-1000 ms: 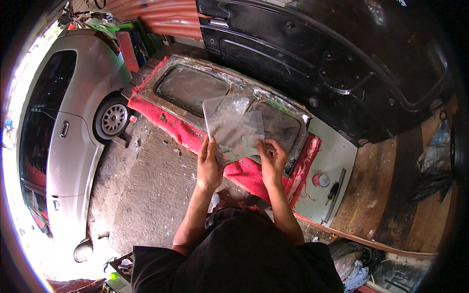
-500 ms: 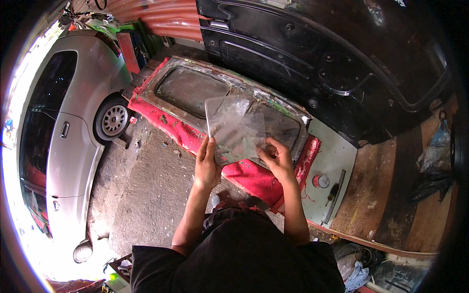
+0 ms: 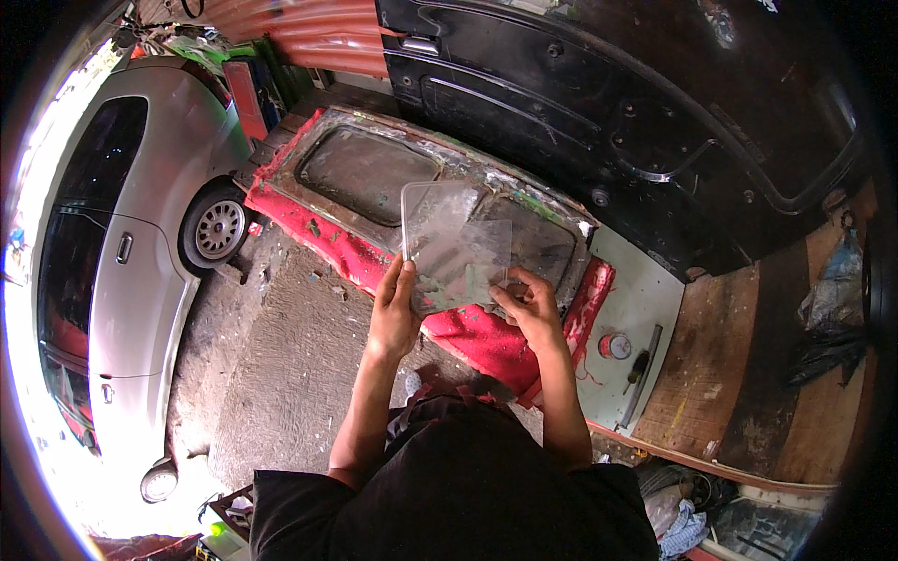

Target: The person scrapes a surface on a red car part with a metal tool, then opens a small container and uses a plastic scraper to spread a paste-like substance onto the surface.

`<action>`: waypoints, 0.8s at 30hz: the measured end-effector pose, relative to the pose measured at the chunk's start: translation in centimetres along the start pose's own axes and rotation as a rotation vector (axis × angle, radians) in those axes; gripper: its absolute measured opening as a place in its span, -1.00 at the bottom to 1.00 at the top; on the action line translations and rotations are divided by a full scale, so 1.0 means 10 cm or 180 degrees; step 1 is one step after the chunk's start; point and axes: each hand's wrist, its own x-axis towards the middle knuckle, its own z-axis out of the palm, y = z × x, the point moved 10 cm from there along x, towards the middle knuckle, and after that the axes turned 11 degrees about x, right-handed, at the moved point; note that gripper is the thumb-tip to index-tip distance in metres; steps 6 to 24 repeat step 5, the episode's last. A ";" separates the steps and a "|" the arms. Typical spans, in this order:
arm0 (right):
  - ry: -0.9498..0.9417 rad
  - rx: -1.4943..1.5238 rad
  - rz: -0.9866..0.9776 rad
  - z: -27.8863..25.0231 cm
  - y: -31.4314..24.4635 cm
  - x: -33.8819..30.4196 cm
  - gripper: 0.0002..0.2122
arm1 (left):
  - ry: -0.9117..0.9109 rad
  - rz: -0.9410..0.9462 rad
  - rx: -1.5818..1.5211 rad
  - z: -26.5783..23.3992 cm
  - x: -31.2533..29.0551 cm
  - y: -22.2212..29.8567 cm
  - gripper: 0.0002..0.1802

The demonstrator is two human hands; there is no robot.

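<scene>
My left hand [image 3: 395, 304] is closed on the left edge of a clear, see-through sheet [image 3: 444, 252], glass or plastic, with a pale border along its left side and greenish patches low on it. The thumb and fingers of my right hand [image 3: 527, 304] pinch at its lower right edge. Whether a second thin piece is held there too, I cannot tell. The sheet is held up over a worn door-like panel [image 3: 460, 170] with two dark recessed window areas, which lies on a red cloth [image 3: 323, 238].
On a white board [image 3: 641, 294] at right stand a small tin [image 3: 615, 346] and a dark-handled tool [image 3: 639, 367]. Bare wooden planks [image 3: 702, 365] lie beyond. A large black vehicle panel [image 3: 599, 103] stands at the back. A silver car [image 3: 140, 252] is parked at left.
The clear sheet has shifted slightly to the right and tilted a little. Both hands keep their hold on its edges.
</scene>
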 end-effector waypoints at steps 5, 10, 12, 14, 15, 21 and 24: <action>-0.0026 -0.0247 -0.0181 0.09 -0.02 -0.02 -0.86 | -0.0066 0.0113 0.0048 -0.02 0.04 -0.06 -0.49; -0.0026 -0.0247 -0.0181 0.09 -0.02 -0.02 -0.86 | -0.0066 0.0113 0.0048 -0.02 0.04 -0.06 -0.49; -0.0026 -0.0247 -0.0181 0.09 -0.02 -0.02 -0.86 | -0.0066 0.0113 0.0048 -0.02 0.04 -0.06 -0.49; -0.0026 -0.0247 -0.0181 0.09 -0.02 -0.02 -0.86 | -0.0066 0.0113 0.0048 -0.02 0.04 -0.06 -0.49; -0.0026 -0.0247 -0.0181 0.09 -0.02 -0.02 -0.86 | -0.0066 0.0113 0.0048 -0.02 0.04 -0.06 -0.49; -0.0026 -0.0247 -0.0181 0.09 -0.02 -0.02 -0.86 | -0.0066 0.0113 0.0048 -0.02 0.04 -0.06 -0.49; -0.0026 -0.0247 -0.0181 0.09 -0.02 -0.02 -0.86 | -0.0066 0.0113 0.0048 -0.02 0.04 -0.06 -0.49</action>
